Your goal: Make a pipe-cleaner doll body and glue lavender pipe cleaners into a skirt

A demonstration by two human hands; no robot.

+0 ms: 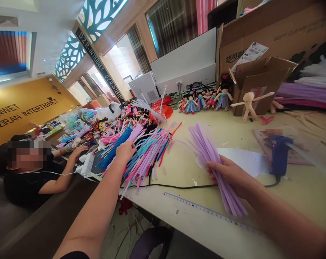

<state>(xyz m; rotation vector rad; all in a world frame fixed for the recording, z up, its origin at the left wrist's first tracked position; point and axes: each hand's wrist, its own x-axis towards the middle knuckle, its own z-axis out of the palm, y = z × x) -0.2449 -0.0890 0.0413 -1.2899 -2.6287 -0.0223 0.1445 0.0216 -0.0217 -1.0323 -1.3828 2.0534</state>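
My right hand is closed round a thick bundle of purple pipe cleaners, which fans out above the fist and sticks out below it over the table. My left hand reaches out to a loose heap of mixed pink, blue and purple pipe cleaners; its fingers curl down into the pile, and what they grip, if anything, is hidden.
A blue glue gun stands right of my right hand, its black cord running across the pale table. A clear ruler lies near the front edge. Small dolls, cardboard boxes and a monitor line the back. Another person sits at the left.
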